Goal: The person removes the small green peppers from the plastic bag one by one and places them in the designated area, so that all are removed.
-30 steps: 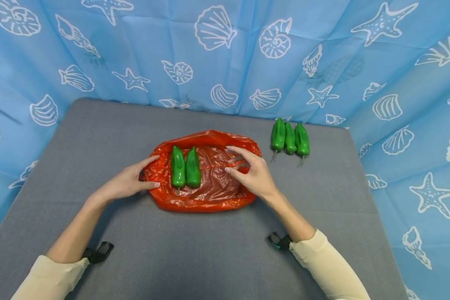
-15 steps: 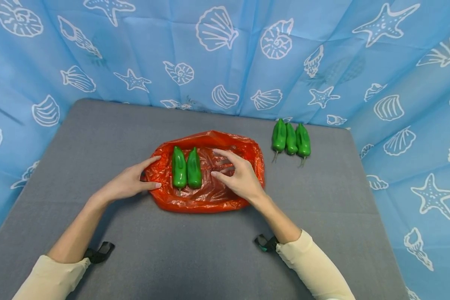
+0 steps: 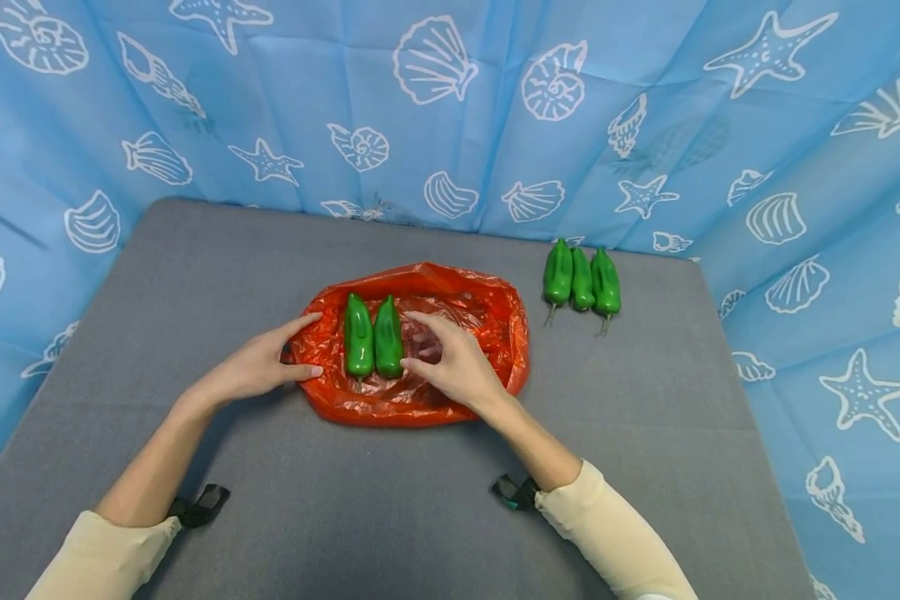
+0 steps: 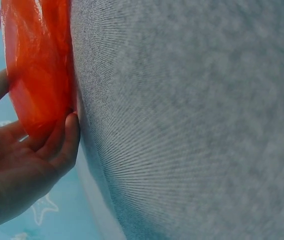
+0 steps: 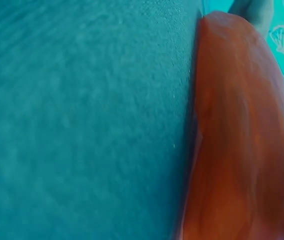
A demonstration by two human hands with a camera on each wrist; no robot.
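Observation:
Two green peppers (image 3: 373, 337) lie side by side in the left half of a red plastic bag (image 3: 412, 412) with its rim spread wide. My left hand (image 3: 251, 362) holds the bag's left end, thumb and forefinger over the rim. In the left wrist view, more fingers (image 4: 64, 137) curl against the outside of the bag (image 4: 39, 60). Over the middle of the bag is my right hand (image 3: 453, 362), thumb and fingers parted, fingertips right at the right-hand pepper's edge. The right wrist view shows mostly the bag's side (image 5: 242, 130), hiding most of that hand.
Several more green peppers (image 3: 581, 279) lie in a row near the back right edge of the grey table (image 3: 390, 508). A blue shell-print curtain (image 3: 450, 142) hangs behind the table and along its sides.
My right hand has moved left across the bag, from its right end to the edge of the right-hand pepper. The left hand stays at the bag's left end, and the peppers lie as before.

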